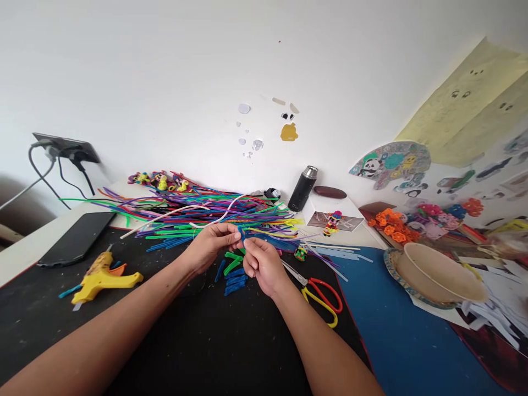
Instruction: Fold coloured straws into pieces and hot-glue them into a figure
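Observation:
Between my two hands is a short piece of blue pipe cleaner [240, 231], mostly covered by the fingertips. My left hand [212, 245] pinches it from the left with thumb and forefinger. From the right, my right hand [264, 264] closes thumb and fingers on its lower end. Just below the hands, folded green pipe cleaner pieces [232, 263] and folded blue pieces [236, 281] lie on the black mat [206, 335]. A big heap of colourful pipe cleaners [177, 217] spreads behind the hands.
To the left are a yellow glue gun [103, 280] and a phone [76, 236]. Scissors [319, 294] with red and yellow handles lie right of my right hand. A black thermos [303, 190] stands behind; a bowl [441, 275] sits far right.

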Tool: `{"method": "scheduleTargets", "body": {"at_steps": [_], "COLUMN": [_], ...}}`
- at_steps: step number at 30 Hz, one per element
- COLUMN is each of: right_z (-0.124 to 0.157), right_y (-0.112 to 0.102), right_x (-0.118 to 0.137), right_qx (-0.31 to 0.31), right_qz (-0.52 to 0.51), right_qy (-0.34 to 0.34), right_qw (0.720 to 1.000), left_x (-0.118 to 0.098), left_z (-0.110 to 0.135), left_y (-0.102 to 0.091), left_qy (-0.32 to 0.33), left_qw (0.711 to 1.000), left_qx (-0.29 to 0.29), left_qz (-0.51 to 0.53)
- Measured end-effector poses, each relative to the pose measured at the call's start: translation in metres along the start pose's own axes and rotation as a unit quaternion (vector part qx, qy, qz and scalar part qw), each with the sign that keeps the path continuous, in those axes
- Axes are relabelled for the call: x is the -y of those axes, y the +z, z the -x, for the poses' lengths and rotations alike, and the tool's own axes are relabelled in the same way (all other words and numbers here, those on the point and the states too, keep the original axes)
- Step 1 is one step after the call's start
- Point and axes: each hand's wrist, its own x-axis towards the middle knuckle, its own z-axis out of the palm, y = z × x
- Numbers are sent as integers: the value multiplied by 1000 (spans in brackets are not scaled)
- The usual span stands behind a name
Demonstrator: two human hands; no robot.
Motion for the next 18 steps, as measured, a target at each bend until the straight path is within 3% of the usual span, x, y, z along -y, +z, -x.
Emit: {"method": "scheduleTargets", "body": {"at_steps": [18], "right_z": [0], "right_y": [-1], "right_x": [0], "right_qx": [19], "right_qz": [35], "right_qy": [-19], "right_qw": [999], "left_x": [-8], "left_z": [1], "left_y": [6], "left_qy": [8], "left_qw": [999], "left_qx": [-29], "left_qz": [-31]}}
